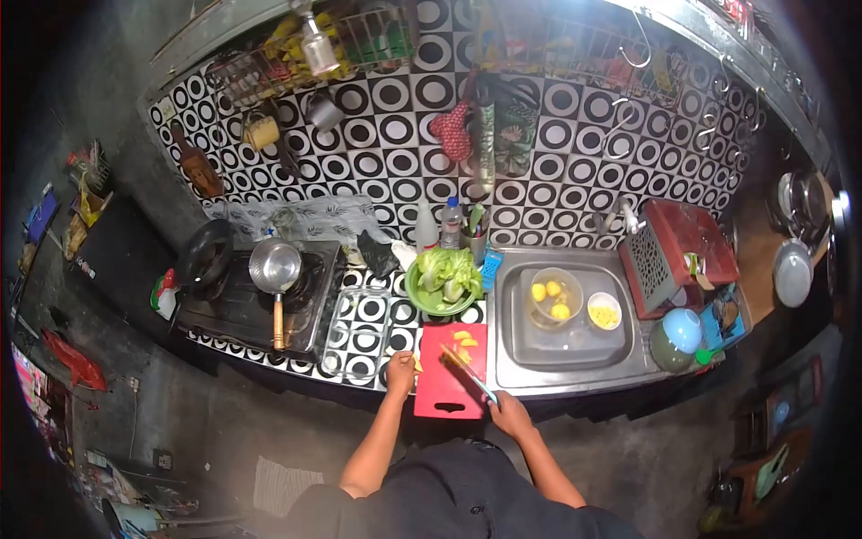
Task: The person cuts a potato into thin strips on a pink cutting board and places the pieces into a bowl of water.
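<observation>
My right hand [510, 413] is closed round the handle of a knife [470, 373], whose blade slants up and left over the red cutting board [435, 386]. My left hand [401, 373] is at the board's left edge, its fingers closed on a small yellow piece [417, 365]. Several yellow pieces [463, 336] lie on the upper part of the board. Just behind the board, a green bowl [437, 308] holds leafy greens [446, 274].
A saucepan [274, 263] stands on the stove [247, 325] at left. The sink [566, 355] at right holds a container [539, 316] with yellow items and a small white bowl [604, 323]. Bottles [451, 220] stand near the tiled wall. A red rack [664, 256] is farther right.
</observation>
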The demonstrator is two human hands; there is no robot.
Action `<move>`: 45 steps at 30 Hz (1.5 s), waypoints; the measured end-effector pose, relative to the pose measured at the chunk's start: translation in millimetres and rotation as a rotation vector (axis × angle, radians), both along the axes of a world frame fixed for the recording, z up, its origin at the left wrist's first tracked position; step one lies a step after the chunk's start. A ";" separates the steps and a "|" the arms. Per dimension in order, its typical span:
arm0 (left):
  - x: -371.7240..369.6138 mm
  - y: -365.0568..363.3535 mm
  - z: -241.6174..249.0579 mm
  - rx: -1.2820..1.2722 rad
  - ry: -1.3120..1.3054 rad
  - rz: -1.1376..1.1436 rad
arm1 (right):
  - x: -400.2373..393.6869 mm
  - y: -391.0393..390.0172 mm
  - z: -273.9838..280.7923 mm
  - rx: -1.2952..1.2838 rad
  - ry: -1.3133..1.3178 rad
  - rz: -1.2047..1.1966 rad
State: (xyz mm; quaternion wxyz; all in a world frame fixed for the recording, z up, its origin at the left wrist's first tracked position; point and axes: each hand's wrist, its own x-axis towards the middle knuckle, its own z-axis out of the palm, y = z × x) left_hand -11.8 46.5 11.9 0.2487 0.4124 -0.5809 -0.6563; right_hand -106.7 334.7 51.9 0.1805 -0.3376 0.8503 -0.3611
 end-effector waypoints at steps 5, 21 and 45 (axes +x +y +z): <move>51.2 -12.2 15.3 0.273 0.023 0.015 | 53.3 -31.8 -0.4 -0.045 -0.010 -0.014; 87.7 -15.7 0.8 0.347 0.025 -0.076 | 96.5 -64.7 -35.5 -0.027 0.026 0.059; 30.0 -11.4 10.6 0.188 -0.069 -0.047 | 56.9 -63.9 0.6 -0.047 -0.083 0.017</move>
